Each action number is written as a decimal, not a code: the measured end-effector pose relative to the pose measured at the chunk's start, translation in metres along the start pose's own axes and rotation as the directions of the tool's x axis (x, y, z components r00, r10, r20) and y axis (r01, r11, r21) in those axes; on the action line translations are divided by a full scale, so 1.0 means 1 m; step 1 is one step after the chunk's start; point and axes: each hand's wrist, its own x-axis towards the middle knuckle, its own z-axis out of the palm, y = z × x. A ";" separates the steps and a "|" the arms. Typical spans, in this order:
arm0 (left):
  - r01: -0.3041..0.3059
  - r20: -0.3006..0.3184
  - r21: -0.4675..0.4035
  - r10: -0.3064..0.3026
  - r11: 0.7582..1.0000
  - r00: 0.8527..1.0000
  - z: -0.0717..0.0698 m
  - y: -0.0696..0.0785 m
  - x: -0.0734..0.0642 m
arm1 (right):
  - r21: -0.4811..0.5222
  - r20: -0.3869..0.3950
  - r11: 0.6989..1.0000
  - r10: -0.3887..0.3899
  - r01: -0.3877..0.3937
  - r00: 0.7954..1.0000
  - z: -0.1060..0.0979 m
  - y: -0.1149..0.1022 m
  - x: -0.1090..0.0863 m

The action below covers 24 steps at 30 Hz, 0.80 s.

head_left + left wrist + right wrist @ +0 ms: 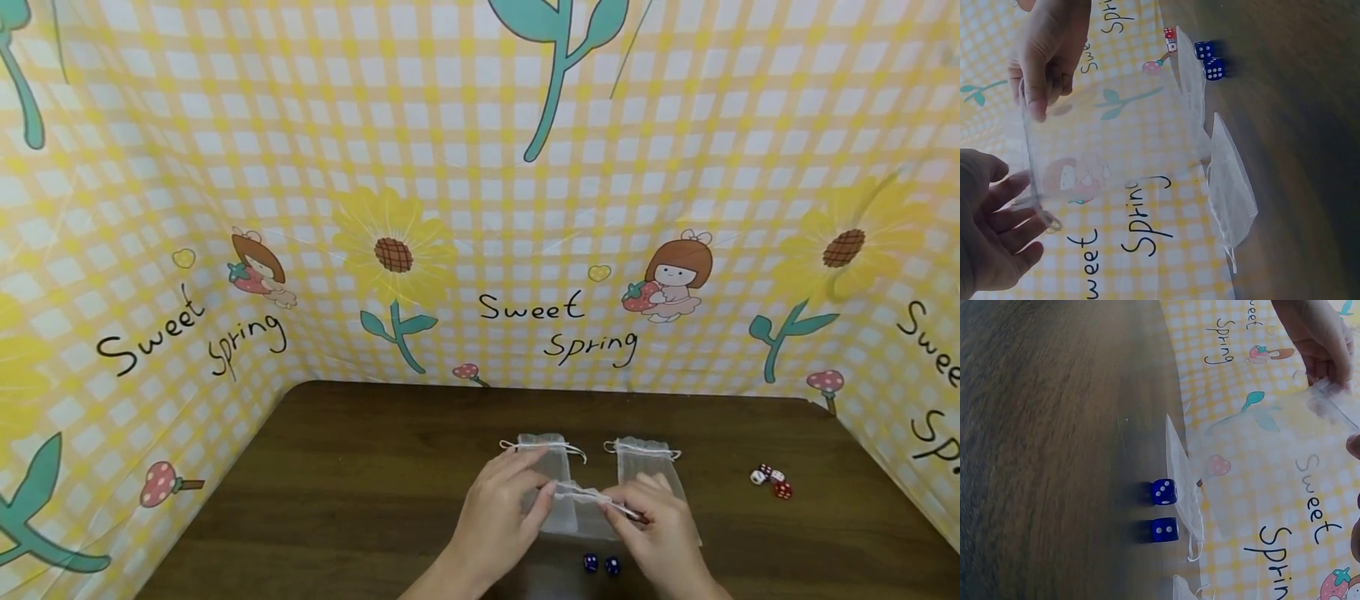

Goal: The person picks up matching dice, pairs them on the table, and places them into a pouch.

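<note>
A sheer white drawstring bag [1107, 134] hangs from both hands, its gathered top stretched between them. My left hand [495, 504] holds one end of that top between thumb and fingers; the cord loop dangles by its fingers in the left wrist view. The other end is pinched by my right hand [656, 525]. Behind the held bag, two more sheer bags lie flat on the table: a left one [543, 442] and a right one [637, 454]. Two blue dice with white dots, one [591, 563] beside the other [612, 566], sit close in front of the bags.
A small cluster of dice, including white ones and a red die [783, 490], lies on the right of the dark wooden table [337, 483]. A yellow checked cloth [480, 208] with flowers and lettering rises around the table's back and sides.
</note>
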 end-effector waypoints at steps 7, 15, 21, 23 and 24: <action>0.037 0.114 0.048 -0.042 0.998 0.993 -0.001 -0.003 -0.003 | 0.002 -0.004 1.000 0.025 -0.025 1.000 0.001 -0.001 -0.001; 0.069 0.169 -0.037 -0.062 0.997 0.984 -0.004 -0.006 -0.003 | -0.082 -0.007 0.983 0.166 -0.166 0.986 0.006 -0.002 -0.005; 0.124 0.206 -0.079 -0.106 0.989 0.973 -0.009 -0.007 -0.001 | -0.127 0.074 0.917 0.390 -0.379 0.918 0.007 0.000 -0.009; 0.144 0.209 -0.074 -0.126 0.987 0.970 -0.011 -0.008 -0.001 | -0.134 0.138 0.885 0.462 -0.445 0.876 0.004 0.001 -0.011; 0.155 0.210 -0.072 -0.137 0.985 0.968 -0.012 -0.008 -0.001 | -0.135 0.184 0.867 0.498 -0.480 0.848 0.002 0.002 -0.012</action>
